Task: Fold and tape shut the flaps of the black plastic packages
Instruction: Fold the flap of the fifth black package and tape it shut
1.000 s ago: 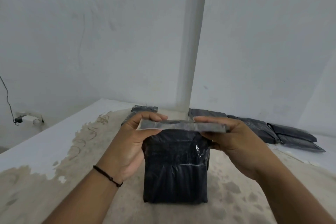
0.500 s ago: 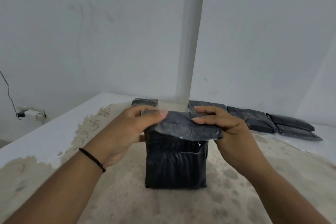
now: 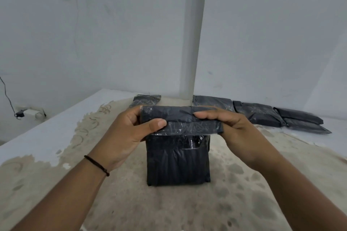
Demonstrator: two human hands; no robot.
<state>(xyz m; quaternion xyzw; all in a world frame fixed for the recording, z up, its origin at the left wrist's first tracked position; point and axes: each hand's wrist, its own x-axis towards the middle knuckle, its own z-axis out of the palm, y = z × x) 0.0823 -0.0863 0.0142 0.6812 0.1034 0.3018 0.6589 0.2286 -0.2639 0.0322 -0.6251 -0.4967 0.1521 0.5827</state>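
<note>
A black plastic package [image 3: 177, 163] stands upright on the worn table [image 3: 131, 202] in the middle of the view. Its top flap [image 3: 187, 127] is folded over toward me, with a clear shiny strip along its lower edge. My left hand [image 3: 127, 133] grips the package's upper left corner, thumb pressed on the flap's front. My right hand [image 3: 234, 129] pinches the flap's right end, fingers laid across the top and thumb hidden behind the flap's edge.
Several more black packages [image 3: 262, 114] lie flat in a row against the back wall on the right, and one [image 3: 145, 99] lies behind my left hand. A white pillar [image 3: 195, 43] rises at the back. A cable and socket [image 3: 20, 113] sit at far left.
The flap has gone from held up flat and level, to tipped over, to folded down against the package front. Both hands moved down with it.
</note>
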